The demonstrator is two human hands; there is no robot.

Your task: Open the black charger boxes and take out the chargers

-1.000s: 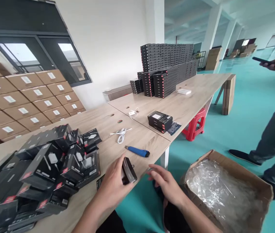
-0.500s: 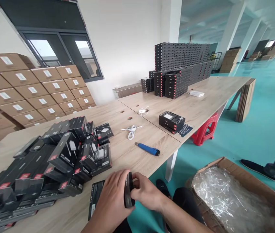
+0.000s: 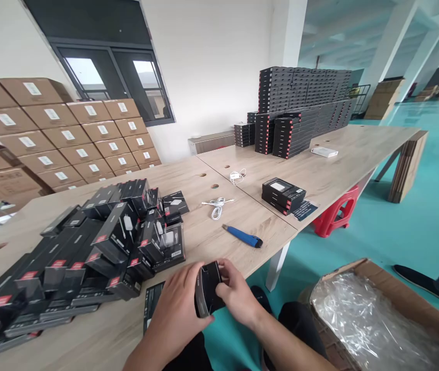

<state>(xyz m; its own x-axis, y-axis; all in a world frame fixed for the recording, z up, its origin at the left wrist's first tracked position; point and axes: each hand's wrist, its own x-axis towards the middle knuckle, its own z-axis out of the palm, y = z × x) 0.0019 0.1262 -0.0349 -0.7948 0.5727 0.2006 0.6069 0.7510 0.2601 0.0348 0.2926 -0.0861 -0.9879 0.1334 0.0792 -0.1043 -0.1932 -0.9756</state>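
A small black box [image 3: 208,288] is held upright between both hands at the near edge of the table. My left hand [image 3: 178,301] wraps round its left side. On the right side, my right hand [image 3: 237,293] grips the box with thumb and fingers, at what looks like an open end or flap. Partly under my left hand lies another flat black box [image 3: 151,301]. A pile of black boxes with red ends [image 3: 76,257] covers the table to the left. Ahead of the hands are a blue cutter [image 3: 242,236] and a coiled white cable [image 3: 217,207].
A short stack of black boxes [image 3: 283,195] sits near the right edge, with tall stacks [image 3: 300,93] farther back. Below right, a carton [image 3: 362,265] holds clear plastic wrap. A red stool [image 3: 337,214] and another person's foot [image 3: 424,283] are beyond.
The view has swung slightly left. The held box has turned so that more of its dark right side shows, and my right fingers have moved along its edge.
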